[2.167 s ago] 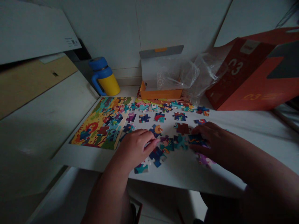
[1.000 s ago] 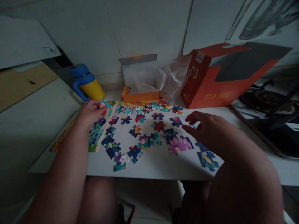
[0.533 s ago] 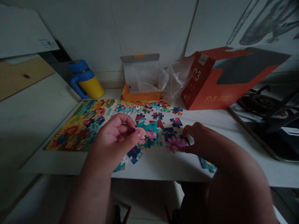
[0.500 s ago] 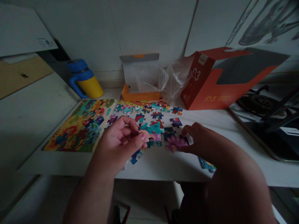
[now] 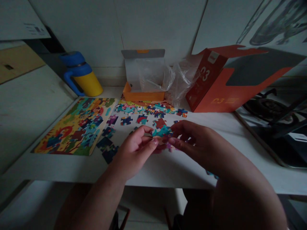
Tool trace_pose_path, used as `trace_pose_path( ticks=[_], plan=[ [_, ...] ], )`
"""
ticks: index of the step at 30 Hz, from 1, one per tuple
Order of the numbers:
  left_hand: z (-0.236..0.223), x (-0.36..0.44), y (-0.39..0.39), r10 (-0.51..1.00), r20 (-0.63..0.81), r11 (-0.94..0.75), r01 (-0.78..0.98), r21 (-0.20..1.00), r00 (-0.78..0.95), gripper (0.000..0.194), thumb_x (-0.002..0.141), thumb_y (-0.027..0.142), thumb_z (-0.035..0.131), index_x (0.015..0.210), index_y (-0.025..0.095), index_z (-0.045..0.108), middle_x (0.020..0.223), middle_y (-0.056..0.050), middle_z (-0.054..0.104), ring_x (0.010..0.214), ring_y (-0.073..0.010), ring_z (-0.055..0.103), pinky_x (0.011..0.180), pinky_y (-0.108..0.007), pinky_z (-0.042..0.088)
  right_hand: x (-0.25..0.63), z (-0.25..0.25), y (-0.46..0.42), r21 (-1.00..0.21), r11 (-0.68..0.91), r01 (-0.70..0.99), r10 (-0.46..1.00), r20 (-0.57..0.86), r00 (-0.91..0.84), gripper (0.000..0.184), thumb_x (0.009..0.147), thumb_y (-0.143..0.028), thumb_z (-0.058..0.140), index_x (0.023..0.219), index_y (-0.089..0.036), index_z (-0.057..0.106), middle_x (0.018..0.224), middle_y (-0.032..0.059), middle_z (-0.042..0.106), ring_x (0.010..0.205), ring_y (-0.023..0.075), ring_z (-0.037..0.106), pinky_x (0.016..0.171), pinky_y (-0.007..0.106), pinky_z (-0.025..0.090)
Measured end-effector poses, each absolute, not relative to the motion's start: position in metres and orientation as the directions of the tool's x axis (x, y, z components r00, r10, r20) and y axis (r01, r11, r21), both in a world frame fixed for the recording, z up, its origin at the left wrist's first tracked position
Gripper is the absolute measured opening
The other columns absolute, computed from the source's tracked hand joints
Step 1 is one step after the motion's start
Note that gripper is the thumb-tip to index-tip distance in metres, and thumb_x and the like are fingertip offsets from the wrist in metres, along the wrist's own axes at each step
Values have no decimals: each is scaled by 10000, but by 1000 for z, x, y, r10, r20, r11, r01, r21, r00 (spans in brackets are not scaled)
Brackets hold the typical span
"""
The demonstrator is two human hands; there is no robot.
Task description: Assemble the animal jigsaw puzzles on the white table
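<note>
My left hand (image 5: 141,150) pinches a teal jigsaw puzzle piece (image 5: 162,131) between thumb and fingers, above the table. At its right edge, the thumb and fingers of my right hand (image 5: 192,137) close on the same piece. The fingers partly cover it, and a pale strip shows along its lower side. Below the hands, a purple puzzle piece (image 5: 170,147) is mostly hidden. Just beyond the fingers lies a dark red piece (image 5: 160,123), with a red and teal piece (image 5: 142,119) to its left. Several dark blue pieces (image 5: 109,153) rest left of my left wrist.
A colourful puzzle picture sheet (image 5: 81,127) lies at left, with a blue and yellow jug (image 5: 88,83) behind it. An orange box (image 5: 144,96) with clear plastic wrap (image 5: 179,80) stands at the back. A large red box (image 5: 216,92) and a stove (image 5: 268,108) are on the right.
My right hand has left the purple piece on the table and moved left to the teal piece. My left hand has shifted slightly right, still holding it. The view has shifted slightly.
</note>
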State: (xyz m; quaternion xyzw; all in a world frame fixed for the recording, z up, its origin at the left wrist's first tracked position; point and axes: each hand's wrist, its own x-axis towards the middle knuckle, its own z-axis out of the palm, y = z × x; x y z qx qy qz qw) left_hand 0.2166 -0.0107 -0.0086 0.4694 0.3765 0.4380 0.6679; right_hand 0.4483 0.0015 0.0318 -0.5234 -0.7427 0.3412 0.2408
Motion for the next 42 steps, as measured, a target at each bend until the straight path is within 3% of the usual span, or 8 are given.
trace_pose_path(
  ticks=[8,13,18,22,27,34,38,42],
  plan=[
    [-19,214,-13,949,46,-91,130,987,313,163,1015,339,742,1050,211,649,924,-25,769,850,-152,734,714,-240,531,437,21,6,-826,261,499,932,82,-352,159,1021,-392,675,1096,-260,722,932,4,769,787,159,671,692,290,486],
    [-20,212,-10,975,109,-124,68,990,191,124,1030,316,716,1080,214,667,948,-14,738,844,-136,708,758,-245,559,445,29,-1,-649,332,684,852,-104,-513,109,973,-345,706,970,-255,767,922,15,779,769,166,665,670,294,433],
    [-19,214,-8,969,155,-178,104,979,193,88,1027,276,717,1084,216,687,974,-21,733,900,-136,706,798,-235,564,439,28,-3,-617,375,692,779,-194,-596,105,939,-223,665,874,-237,746,816,-6,753,693,139,619,625,290,369],
    [-19,214,-8,979,183,-192,91,977,91,203,1019,367,750,1141,219,685,1078,-50,735,987,-161,714,850,-257,579,439,29,3,-716,239,656,897,-96,-432,189,997,-327,634,859,-228,718,740,-3,698,635,135,562,575,289,349],
    [-16,215,-7,980,85,-83,-21,996,181,239,982,408,792,1093,216,703,1079,-47,748,1010,-164,725,905,-260,589,439,32,4,-942,47,331,905,-100,-413,255,1040,-451,603,959,-219,673,810,4,687,647,133,586,582,262,449],
    [-18,213,-10,972,15,-37,93,995,232,242,1007,444,743,1116,228,725,1073,-57,773,980,-191,717,869,-293,574,431,28,2,-795,173,581,909,-98,-404,200,1001,-427,674,962,-236,714,853,21,743,721,159,635,627,280,455],
    [-18,214,-13,939,-7,-58,177,983,345,218,1047,414,682,1128,216,728,1009,-53,765,917,-185,704,787,-279,543,435,24,6,-825,190,532,940,-4,-341,230,1016,-453,668,1110,-252,728,974,42,788,821,178,691,696,294,510],
    [-16,215,-14,935,-3,-82,224,971,354,213,1049,390,682,1168,216,715,1017,-46,766,923,-178,712,771,-271,536,444,22,8,-795,194,575,933,-33,-360,244,1013,-490,675,1018,-252,729,898,21,782,754,164,682,646,285,491]
  ],
)
